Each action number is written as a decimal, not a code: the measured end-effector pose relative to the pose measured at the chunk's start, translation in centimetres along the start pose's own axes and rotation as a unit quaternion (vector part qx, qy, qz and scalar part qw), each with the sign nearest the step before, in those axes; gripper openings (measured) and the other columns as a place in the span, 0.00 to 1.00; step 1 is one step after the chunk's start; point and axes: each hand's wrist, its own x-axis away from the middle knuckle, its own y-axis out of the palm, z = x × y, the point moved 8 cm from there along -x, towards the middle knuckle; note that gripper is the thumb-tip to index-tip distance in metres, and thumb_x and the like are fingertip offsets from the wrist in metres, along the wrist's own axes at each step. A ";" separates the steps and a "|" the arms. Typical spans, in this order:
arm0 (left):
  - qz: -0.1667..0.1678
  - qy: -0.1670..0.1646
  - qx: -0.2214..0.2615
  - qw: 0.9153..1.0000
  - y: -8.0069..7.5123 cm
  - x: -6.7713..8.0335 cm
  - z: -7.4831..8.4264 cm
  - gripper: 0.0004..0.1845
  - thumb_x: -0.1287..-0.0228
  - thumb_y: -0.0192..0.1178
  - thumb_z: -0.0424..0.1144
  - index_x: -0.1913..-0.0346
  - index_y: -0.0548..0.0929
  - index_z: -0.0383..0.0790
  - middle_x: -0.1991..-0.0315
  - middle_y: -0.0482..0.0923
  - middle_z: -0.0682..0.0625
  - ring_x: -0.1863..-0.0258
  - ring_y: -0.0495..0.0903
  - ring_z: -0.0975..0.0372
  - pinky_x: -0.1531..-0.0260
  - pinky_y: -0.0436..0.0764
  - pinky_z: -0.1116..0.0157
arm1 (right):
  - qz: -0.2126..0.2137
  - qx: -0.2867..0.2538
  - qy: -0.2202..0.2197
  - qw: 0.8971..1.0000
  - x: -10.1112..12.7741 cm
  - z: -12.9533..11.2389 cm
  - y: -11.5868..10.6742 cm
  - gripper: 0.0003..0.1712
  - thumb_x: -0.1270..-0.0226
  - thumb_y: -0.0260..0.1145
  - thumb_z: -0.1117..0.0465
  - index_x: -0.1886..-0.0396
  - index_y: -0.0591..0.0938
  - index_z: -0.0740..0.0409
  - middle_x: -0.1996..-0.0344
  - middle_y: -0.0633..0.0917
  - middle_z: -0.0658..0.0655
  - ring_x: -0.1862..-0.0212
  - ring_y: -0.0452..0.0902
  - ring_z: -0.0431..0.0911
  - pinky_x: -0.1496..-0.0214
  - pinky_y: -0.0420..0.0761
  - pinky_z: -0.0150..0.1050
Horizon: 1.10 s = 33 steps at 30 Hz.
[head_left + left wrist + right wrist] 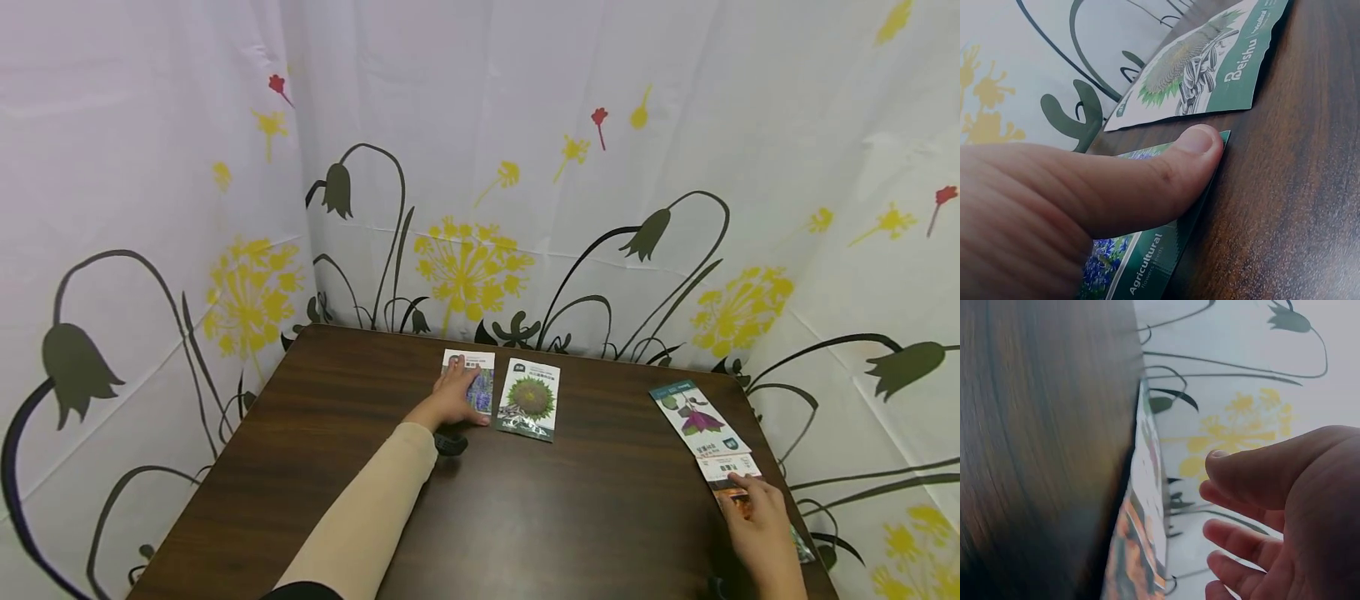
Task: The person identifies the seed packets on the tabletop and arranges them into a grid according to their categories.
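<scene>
My left hand (452, 397) lies over a seed packet with blue-purple flowers (483, 385), fingers spread across its face. In the left wrist view the thumb (1141, 187) stretches straight over the packet's green lower end. Just right of it lies a sunflower seed packet (529, 400), picture side up. At the table's right side my right hand (765, 529) hovers by a packet with an orange picture (723, 468), fingers loosely bent and apart. That packet adjoins one with a purple bloom (697, 419). A further green-edged packet (802, 546) is mostly hidden by the hand.
The brown wooden table (570, 500) reaches back to a white curtain (465, 100) printed with flowers, which also hangs along both sides. The right-hand packets line up close to the table's right edge. A black strap piece (451, 445) sits at the left wrist.
</scene>
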 end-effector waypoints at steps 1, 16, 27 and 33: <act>0.001 -0.002 0.001 1.000 0.0 0.0 0.0 0.63 0.45 0.86 0.52 0.12 0.59 0.42 0.10 0.34 0.32 0.10 0.31 0.39 0.14 0.43 0.33 | 0.002 0.003 0.000 1.000 0.0 0.0 -0.3 0.22 0.27 0.70 0.71 0.36 0.81 0.74 0.35 0.73 0.82 0.31 0.66 0.76 0.36 0.70 0.73; -0.003 -0.004 -0.010 1.000 -0.3 -0.1 0.3 0.63 0.44 0.85 0.51 0.12 0.58 0.41 0.10 0.33 0.33 0.10 0.31 0.39 0.14 0.42 0.34 | -0.147 0.042 0.015 0.988 -0.5 2.3 2.5 0.23 0.34 0.71 0.74 0.40 0.81 0.77 0.44 0.80 0.79 0.39 0.77 0.72 0.34 0.75 0.70; 0.006 -0.006 -0.013 1.000 -0.4 0.2 0.4 0.62 0.45 0.86 0.51 0.13 0.60 0.40 0.10 0.36 0.31 0.10 0.34 0.38 0.14 0.44 0.34 | -0.166 0.139 -0.010 0.976 -1.7 1.5 3.0 0.37 0.46 0.82 0.65 0.39 0.78 0.77 0.55 0.82 0.79 0.48 0.79 0.72 0.42 0.73 0.70; 0.006 -0.006 -0.007 1.000 -0.2 0.2 0.4 0.62 0.45 0.86 0.51 0.12 0.60 0.41 0.10 0.35 0.32 0.10 0.33 0.38 0.14 0.44 0.33 | -0.168 0.143 0.026 0.975 -1.4 1.3 3.2 0.33 0.44 0.82 0.64 0.42 0.81 0.75 0.53 0.80 0.79 0.46 0.74 0.73 0.40 0.70 0.69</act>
